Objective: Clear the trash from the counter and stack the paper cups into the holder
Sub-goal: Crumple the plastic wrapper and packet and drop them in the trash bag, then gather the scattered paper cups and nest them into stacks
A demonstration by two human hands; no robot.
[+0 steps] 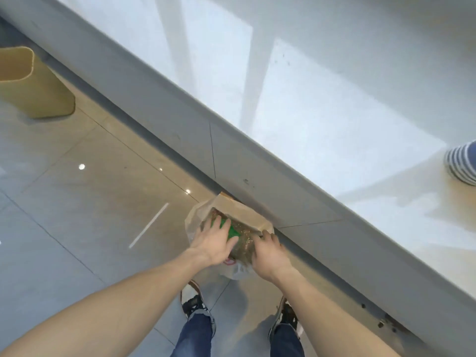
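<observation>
A translucent plastic trash bag stands on the floor against the counter's grey base. Inside it are a brown paper bag and a green packet among dark crumpled wrapping. My left hand lies flat on the green packet with its fingers spread, pressing on the trash. My right hand is closed on the bag's right rim. A blue-and-white striped paper cup sits on the white counter at the far right edge, partly cut off. No cup holder is in view.
A yellow-beige waste bin stands on the floor at the upper left, beside the counter base. My two feet in dark-and-white shoes are on the glossy tiled floor just behind the bag.
</observation>
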